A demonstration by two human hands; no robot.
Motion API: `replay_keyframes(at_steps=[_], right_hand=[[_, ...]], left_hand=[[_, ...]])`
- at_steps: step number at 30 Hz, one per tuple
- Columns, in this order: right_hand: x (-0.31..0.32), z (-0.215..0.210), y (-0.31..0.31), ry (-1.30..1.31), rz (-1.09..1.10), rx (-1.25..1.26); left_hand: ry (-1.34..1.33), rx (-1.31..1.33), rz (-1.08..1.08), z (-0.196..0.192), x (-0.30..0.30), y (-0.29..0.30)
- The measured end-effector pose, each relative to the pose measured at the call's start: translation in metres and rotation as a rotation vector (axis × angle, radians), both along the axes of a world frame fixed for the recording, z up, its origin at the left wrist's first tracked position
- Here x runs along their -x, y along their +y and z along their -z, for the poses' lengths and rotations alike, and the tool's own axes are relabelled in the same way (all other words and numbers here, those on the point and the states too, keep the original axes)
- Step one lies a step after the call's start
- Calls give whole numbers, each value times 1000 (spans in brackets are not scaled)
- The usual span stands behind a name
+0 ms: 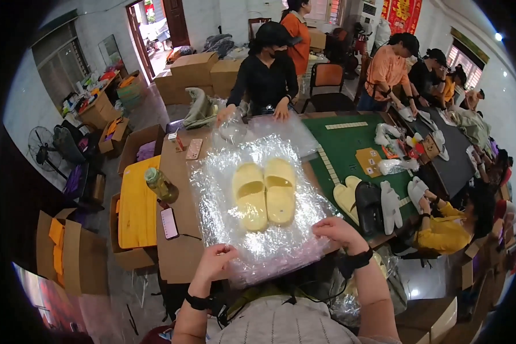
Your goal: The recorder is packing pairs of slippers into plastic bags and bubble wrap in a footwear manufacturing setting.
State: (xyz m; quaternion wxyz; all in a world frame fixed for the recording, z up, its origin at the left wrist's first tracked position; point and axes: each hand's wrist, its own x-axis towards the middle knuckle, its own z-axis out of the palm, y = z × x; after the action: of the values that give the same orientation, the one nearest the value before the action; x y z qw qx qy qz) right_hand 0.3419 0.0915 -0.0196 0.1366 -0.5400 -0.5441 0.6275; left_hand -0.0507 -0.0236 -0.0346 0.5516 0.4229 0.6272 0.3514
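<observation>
A pair of pale yellow slides [265, 195] lies side by side, soles down, on a stack of shiny clear plastic bags [215, 192] in the middle of the table. At the near left edge of the stack, my left hand [215, 262] is closed, its fingertips pinched on the clear plastic. My right hand [343, 233] is closed too, thumb and fingers pinching the plastic at the near right. Neither hand touches the slides. Glare hides exactly how many layers my fingers hold.
Across the table, a person in black [264, 83] handles more clear plastic. A green bottle [161, 186] and a phone [169, 223] sit left. To the right, black slides [369, 207] and other pairs lie by a green mat [350, 146]. Cardboard boxes [80, 258] stand on the floor.
</observation>
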Motion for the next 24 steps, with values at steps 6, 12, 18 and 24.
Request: replay_keyframes(at_steps=[6,12,18,24], right_hand=[[-10,-15,2,168,96,56],[6,-33,3,469,350,-411],[1,41,-16,0,361,-573],[36,20,-45,-592,333,-1263]], left_hand=[[-300,34,-98,-11,5,-3],[-297,-401,-223,-14,-17,3],[87,-173,-163,20,-20,1],[990,-636,-209,-4,-52,-3]])
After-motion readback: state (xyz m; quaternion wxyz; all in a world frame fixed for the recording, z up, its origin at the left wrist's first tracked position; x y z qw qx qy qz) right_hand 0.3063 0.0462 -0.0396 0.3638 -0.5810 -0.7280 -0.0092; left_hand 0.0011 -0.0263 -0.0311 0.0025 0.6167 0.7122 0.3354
